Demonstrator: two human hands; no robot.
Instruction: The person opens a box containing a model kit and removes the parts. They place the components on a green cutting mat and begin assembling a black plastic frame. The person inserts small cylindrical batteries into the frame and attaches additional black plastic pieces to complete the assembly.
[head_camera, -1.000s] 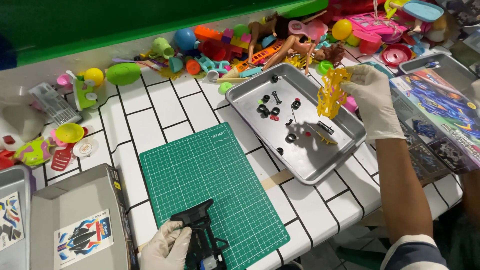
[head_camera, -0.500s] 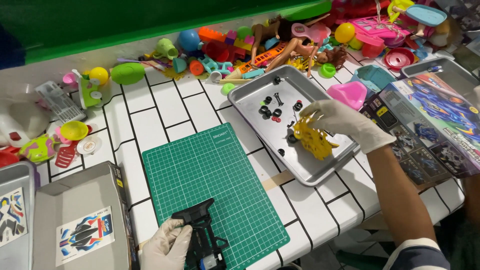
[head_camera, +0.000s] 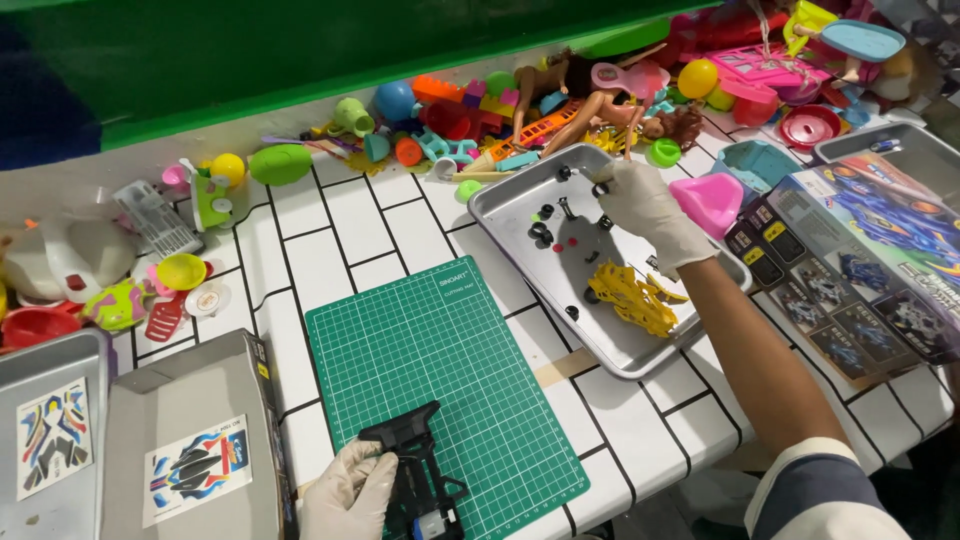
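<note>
Yellow sprue (head_camera: 632, 297) of model parts now lies flat in the steel tray (head_camera: 500, 205), near its front right side; half a second ago the right hand was lowering it there, and a second ago that hand held it raised above the tray. The right hand (head_camera: 645, 205), gloved in white, has let go of it and reached to the far end of the tray, its fingers curled down over one of the small black parts (head_camera: 600, 188); whether the fingertips have closed on that part cannot be told. This reads as the sprue being set aside and the loose black pieces now being sorted. Counted in the tray: one yellow sprue and roughly eight small black parts, scattered apart from one another. The left hand (head_camera: 348, 490), also gloved, grips the black chassis (head_camera: 415, 475) at the near edge of the green cutting mat (head_camera: 440, 350), unchanged over the last second. One mat lies on the white tiled table (head_camera: 330, 235). To the left stand one grey box lid (head_camera: 190, 440) bearing a sticker sheet and one second tray (head_camera: 45, 360) holding another sheet. To the right lies one printed kit box (head_camera: 860, 270), beside a pink heart-shaped dish (head_camera: 712, 198). A heap of coloured plastic toys (head_camera: 480, 115) runs along the far wall, too many to count.
</note>
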